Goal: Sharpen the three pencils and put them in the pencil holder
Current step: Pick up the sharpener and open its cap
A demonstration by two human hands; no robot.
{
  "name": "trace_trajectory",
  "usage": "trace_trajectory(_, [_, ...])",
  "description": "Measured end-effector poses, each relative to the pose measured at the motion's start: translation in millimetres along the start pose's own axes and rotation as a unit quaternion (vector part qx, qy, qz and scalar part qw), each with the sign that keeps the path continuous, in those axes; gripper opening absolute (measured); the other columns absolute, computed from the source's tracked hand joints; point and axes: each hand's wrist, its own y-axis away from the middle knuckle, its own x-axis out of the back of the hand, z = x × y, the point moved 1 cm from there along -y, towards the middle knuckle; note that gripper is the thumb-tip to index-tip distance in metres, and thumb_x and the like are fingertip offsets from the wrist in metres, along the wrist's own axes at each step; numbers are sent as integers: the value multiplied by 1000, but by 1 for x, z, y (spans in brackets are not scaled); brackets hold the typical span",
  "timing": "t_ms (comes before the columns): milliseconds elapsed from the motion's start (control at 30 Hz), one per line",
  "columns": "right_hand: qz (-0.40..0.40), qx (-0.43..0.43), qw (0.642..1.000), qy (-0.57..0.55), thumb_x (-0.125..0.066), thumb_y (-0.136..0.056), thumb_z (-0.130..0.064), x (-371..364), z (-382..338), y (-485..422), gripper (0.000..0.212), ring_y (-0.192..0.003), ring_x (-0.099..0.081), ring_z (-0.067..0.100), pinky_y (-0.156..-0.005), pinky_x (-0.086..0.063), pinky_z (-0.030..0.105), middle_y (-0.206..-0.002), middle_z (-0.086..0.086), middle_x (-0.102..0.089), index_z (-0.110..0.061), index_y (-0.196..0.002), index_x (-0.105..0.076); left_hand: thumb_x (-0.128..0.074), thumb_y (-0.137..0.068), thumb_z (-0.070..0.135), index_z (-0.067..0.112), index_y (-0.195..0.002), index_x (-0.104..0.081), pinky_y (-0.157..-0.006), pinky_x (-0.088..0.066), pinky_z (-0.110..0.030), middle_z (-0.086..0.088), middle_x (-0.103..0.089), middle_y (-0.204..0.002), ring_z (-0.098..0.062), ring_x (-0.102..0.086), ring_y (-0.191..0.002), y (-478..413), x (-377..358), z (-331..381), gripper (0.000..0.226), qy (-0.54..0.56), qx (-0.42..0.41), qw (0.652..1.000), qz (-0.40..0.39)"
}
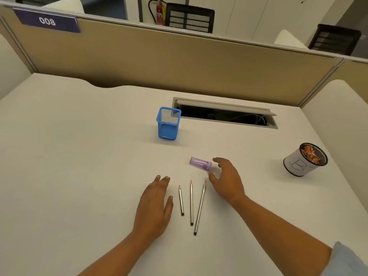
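Three pencils (pixel 191 204) lie side by side on the bench (pixel 79 156) between the hands, the left hand (pixel 155 206) flat, open and empty, the right hand (pixel 227 180) open with fingers spread around the end of the purple sharpener (pixel 200 162), the blue mesh pencil holder (pixel 168 123) upright beyond.

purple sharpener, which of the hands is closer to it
Right. The right hand is open right at the purple sharpener's near end, fingers curled around it. The left hand lies flat beside the pencils, farther back.
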Motion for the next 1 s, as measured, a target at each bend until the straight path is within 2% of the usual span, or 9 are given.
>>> trace_trajectory(167, [-19,-18,1000,-12,-70,-87,-30,-5,1,-26,47,-105,-62,18,-92,-52,34,-127,0,-62,-19,-131,-58,-60,-93,22,21,-145,-39,-109,-27,-28,-3,-43,-150,-10,-31,-139,-26,-6,10,56,27,3,1000,5])
trace_trajectory(300, [-42,1,999,-2,-72,-84,-22,-10,1,-40,34,-94,-64,17,-90,-53,36,-111,0,-71,-18,-118,-68,-62,-92,24,22,-146,-37,-109,-27,-27,0,-41,-151,-4,-27,-138,-38,-10,16,59,37,2,999,5])
trace_trajectory(400, [-46,-20,998,-34,-73,-81,-19,-9,-2,-48,23,-81,-68,16,-82,-57,37,-94,-3,-74,-18,-104,-74,-61,-93,28,24,-149,-31,-108,-22,-23,18,-28,-147,4,-17,-137,-47,-11,22,63,43,4,999,2])
trace_trajectory(467, [-35,-29,996,-71,-75,-81,-21,-7,-5,-50,21,-77,-68,8,-76,-58,29,-89,-8,-73,-20,-102,-74,-60,-94,32,24,-150,-28,-108,-20,-22,23,-21,-143,2,-17,-140,-54,-10,25,65,47,5,999,3])
trace_trajectory(533, [-18,-21,995,-100,-76,-81,-24,-2,-14,-49,21,-76,-66,1,-66,-53,12,-88,-13,-70,-22,-102,-73,-62,-92,34,23,-150,-27,-109,-20,-23,22,-26,-143,-5,-20,-143,-61,-7,29,69,43,-2,999,1])
trace_trajectory(600, [-21,-4,992,-127,-77,-81,-26,5,-26,-44,20,-76,-64,-3,-61,-49,7,-88,-17,-69,-26,-100,-71,-67,-89,34,21,-150,-28,-111,-22,-25,12,-34,-150,-11,-23,-144,-67,-3,34,74,32,-20,999,0])
trace_trajectory(700, [-49,21,986,-160,-79,-79,-27,16,-47,-31,19,-71,-65,-2,-58,-48,8,-88,-19,-71,-31,-95,-69,-73,-84,30,15,-146,-37,-112,-30,-32,-3,-45,-149,-17,-34,-140,-68,3,43,73,14,-85,996,18])
trace_trajectory(833, [-89,35,976,-198,-80,-78,-27,23,-72,-5,16,-71,-67,5,-61,-53,14,-81,-15,-73,-25,-92,-72,-73,-83,25,15,-140,-44,-114,-27,-38,-3,-54,-141,-19,-41,-136,-59,9,49,64,-11,-159,987,32])
trace_trajectory(1000, [-131,31,961,-243,-74,-86,-26,31,-87,37,11,-74,-71,9,-64,-56,18,-86,-16,-75,-28,-97,-75,-65,-90,31,14,-126,-61,-95,-46,-21,1,-72,-113,-11,-61,-103,-35,25,50,40,103,-140,983,53])
